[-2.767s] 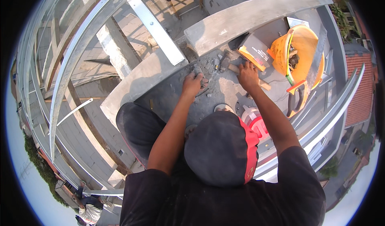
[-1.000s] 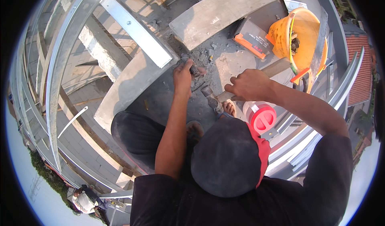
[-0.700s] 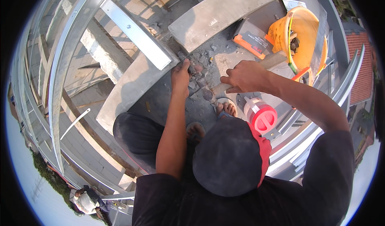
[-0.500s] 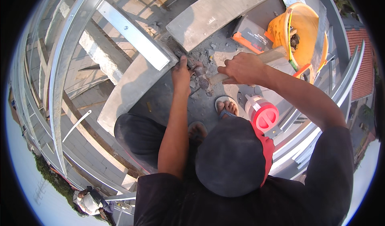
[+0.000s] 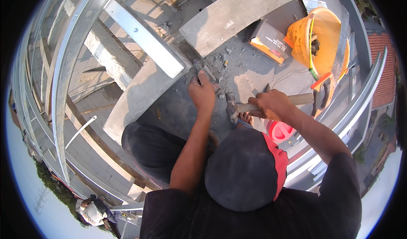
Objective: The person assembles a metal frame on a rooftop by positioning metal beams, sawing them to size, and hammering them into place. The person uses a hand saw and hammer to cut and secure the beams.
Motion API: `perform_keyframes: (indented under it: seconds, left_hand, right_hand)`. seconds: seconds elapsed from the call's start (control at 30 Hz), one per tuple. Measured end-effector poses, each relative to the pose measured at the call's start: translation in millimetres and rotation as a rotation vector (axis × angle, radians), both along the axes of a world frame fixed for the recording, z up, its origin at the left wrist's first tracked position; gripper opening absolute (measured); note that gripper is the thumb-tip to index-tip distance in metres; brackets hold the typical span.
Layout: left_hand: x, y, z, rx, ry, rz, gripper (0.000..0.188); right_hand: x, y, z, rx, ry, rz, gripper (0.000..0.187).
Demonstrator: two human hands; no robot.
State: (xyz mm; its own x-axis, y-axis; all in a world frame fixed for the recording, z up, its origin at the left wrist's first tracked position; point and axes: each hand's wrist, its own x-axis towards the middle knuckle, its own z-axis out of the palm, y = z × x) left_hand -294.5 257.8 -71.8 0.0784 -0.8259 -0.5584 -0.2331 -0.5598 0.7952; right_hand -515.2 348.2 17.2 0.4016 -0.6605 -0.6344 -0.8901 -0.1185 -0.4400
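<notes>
My right hand (image 5: 271, 104) is wrapped round the wooden handle of a hammer (image 5: 231, 107). The steel head hangs low, by my sandalled foot (image 5: 245, 119). A small dark pointed tip (image 5: 267, 87) shows just above that hand; what it belongs to is hidden. My left hand (image 5: 202, 93) reaches to the broken grey rubble (image 5: 218, 65) at the gap between two concrete kerbs. Its thumb stands apart from the forefinger, which touches the rubble. The other fingers are partly hidden, and I see nothing held in them.
A concrete kerb (image 5: 237, 16) runs to the upper right; another (image 5: 140, 99) lies left under a metal channel (image 5: 144, 37). At right are a carton (image 5: 267, 42), a yellow bucket (image 5: 299, 33), an orange-handled saw (image 5: 326, 84) and a red-lidded jug (image 5: 280, 131). Metal framing surrounds me.
The hammer has pulled back from the rubble, down and to the right, with my right hand still on it. My left hand has come slightly nearer and to the right, and its fingers have loosened.
</notes>
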Motion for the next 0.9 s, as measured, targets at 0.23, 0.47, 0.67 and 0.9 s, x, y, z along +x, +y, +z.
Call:
perform_keyframes:
  seconds: [0.23, 0.47, 0.67, 0.9]
  left_hand:
    - [18, -18, 23, 0.492, 0.235, -0.072, 0.044]
    - [3, 13, 22, 0.195, 0.287, 0.106, 0.04]
    - [-1, -16, 23, 0.225, 0.308, 0.091, 0.037]
    - [6, -20, 20, 0.326, 0.377, 0.127, 0.037]
  right_hand:
    - [7, 26, -3, 0.035, 0.023, -0.139, 0.04]
    - [5, 24, -1, 0.021, 0.054, -0.231, 0.041]
    - [-6, 20, 4, -0.033, 0.025, -0.277, 0.039]
    - [-9, 13, 16, -0.105, 0.001, -0.217, 0.037]
